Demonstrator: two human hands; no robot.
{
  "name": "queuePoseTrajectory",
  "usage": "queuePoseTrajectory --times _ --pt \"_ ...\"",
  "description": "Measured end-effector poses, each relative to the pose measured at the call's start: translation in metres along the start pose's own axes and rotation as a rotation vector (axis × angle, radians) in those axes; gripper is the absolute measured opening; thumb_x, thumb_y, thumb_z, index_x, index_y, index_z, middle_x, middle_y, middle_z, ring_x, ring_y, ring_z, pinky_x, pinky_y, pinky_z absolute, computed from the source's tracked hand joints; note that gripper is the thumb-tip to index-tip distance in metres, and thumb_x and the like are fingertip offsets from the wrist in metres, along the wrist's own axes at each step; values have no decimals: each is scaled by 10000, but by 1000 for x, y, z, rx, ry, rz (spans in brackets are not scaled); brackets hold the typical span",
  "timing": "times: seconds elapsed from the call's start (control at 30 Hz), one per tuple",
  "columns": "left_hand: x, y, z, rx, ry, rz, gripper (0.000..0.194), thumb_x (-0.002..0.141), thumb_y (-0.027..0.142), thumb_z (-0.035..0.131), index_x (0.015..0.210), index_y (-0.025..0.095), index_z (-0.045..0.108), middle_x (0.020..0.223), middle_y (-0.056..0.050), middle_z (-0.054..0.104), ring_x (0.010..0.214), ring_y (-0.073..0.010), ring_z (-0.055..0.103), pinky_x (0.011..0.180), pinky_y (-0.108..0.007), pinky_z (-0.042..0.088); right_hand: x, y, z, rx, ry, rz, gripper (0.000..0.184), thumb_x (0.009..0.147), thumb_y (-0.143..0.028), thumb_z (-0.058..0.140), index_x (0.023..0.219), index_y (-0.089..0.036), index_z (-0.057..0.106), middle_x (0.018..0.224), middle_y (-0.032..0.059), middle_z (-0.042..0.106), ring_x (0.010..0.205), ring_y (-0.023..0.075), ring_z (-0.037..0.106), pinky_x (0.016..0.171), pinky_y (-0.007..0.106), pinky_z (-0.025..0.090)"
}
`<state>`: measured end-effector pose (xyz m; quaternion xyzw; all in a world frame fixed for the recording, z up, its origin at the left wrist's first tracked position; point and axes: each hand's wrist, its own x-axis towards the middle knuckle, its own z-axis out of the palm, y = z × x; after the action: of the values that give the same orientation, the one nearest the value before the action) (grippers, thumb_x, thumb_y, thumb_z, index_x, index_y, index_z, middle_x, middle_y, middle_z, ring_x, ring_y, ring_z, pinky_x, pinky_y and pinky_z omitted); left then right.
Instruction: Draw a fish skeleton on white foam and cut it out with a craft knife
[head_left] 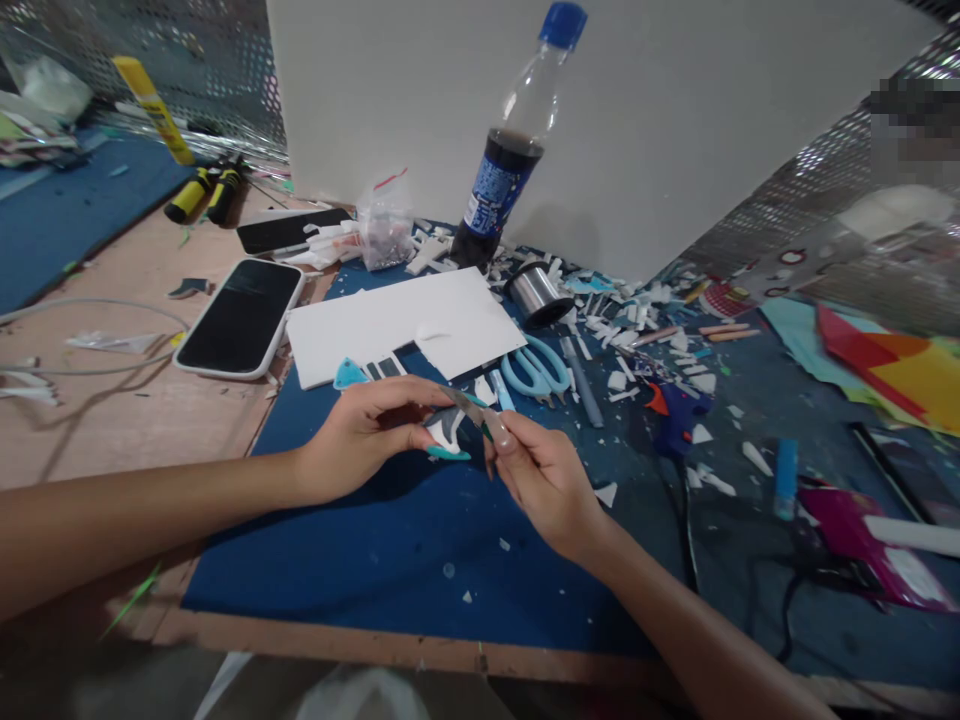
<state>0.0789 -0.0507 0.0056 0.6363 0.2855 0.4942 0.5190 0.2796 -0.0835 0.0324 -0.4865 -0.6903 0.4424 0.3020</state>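
Note:
My left hand (pixel 375 435) is closed, with thumb and fingers pinching a small curved craft piece (pixel 445 430) in white, dark grey and teal. Close to it, my right hand (pixel 551 480) is closed around a thin, flat greyish strip (pixel 466 402), which lies against the craft piece's upper edge. Whether the strip is a blade cannot be made out. Both hands are held above the blue cutting mat (pixel 420 560). Just beyond them are a light blue foam piece (pixel 350 374), white foam board (pixel 360 330) and blue-handled scissors or pliers (pixel 536 370).
A cola bottle (pixel 499 180) stands at the back beside a wire spool (pixel 537 295) and many white scraps. On the left lies a phone (pixel 241 318). To the right are a blue glue gun (pixel 679 415) with its cable, a magenta packet (pixel 862 540) and coloured sheets (pixel 892 365).

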Motion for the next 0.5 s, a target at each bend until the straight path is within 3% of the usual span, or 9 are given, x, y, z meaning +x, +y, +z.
queuePoseTrajectory --times 0.2,0.5 --pt "0 -1 0 -51 -40 8 175 757 247 708 912 172 680 974 -85 689 775 -130 638 650 -219 534 1 -1 -2 -86 -19 -52 355 943 -371 341 650 -189 425 520 -50 357 440 63 317 449 222 251" --pt "3 0 -1 -58 -111 -36 165 764 250 702 916 187 690 956 -79 684 791 -134 619 682 -247 524 1 -1 2 31 -42 13 356 932 -411 364 684 -181 477 454 -63 353 395 58 314 421 214 247"
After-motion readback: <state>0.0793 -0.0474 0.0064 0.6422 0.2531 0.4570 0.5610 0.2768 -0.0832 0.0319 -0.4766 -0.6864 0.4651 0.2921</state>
